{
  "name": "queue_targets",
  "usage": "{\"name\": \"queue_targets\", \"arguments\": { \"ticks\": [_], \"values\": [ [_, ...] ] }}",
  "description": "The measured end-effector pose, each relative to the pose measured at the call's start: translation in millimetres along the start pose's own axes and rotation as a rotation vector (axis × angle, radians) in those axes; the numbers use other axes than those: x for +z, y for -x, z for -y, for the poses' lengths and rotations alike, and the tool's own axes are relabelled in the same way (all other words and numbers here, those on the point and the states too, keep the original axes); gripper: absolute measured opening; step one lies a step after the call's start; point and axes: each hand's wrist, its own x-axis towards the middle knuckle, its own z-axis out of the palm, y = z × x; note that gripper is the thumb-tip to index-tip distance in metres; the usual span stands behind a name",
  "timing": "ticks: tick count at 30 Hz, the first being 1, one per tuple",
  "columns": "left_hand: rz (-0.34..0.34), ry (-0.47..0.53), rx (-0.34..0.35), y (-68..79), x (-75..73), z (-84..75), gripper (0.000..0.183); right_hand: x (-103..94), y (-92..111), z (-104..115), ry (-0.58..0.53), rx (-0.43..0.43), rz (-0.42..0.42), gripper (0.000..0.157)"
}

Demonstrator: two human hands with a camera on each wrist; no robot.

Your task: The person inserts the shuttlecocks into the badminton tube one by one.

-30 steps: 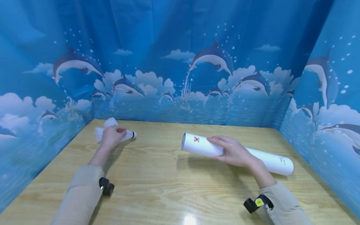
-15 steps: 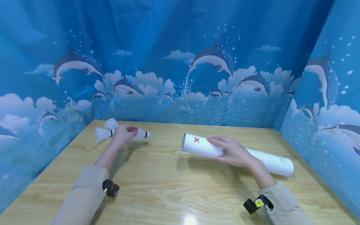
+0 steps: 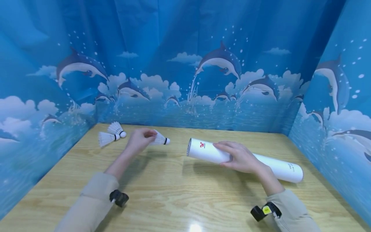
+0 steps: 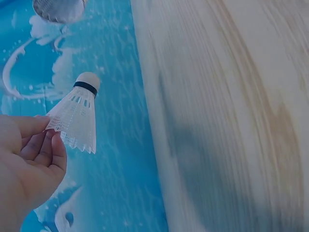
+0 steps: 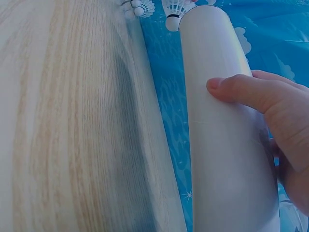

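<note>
My left hand [image 3: 140, 140] pinches a white shuttlecock [image 3: 160, 138] by the edge of its skirt. In the left wrist view the shuttlecock [image 4: 79, 113] shows a dark band under its rounded cork, and thumb and fingertips meet at the skirt's rim. The cork points right, toward the near end of a long white tube [image 3: 208, 150]. My right hand [image 3: 239, 157] grips that tube round its middle, thumb on one side. Its left end is raised over the table and faces the shuttlecock; a red logo is printed close to that end.
Two more shuttlecocks, a front one [image 3: 107, 138] and a rear one [image 3: 116, 129], lie at the table's back left. The wooden table [image 3: 174, 199] meets a blue dolphin-print curtain [image 3: 162, 64] at the back and both sides.
My left hand has carried the shuttlecock rightward from beside the other two, toward the tube's left end. The right hand and the tube have stayed in place.
</note>
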Motion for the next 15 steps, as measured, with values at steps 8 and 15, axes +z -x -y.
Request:
{"name": "queue_targets", "arguments": {
  "ticks": [8,15],
  "values": [
    [0.002,0.078,0.051,6.2,9.0,-20.4,0.014,0.5,-1.1,1.5,0.003,-0.007,0.003,0.072],
    [0.011,0.13,0.07,10.0,15.9,-34.1,0.014,0.2,-1.0,2.9,0.004,-0.002,0.015,0.072]
  ]
}}
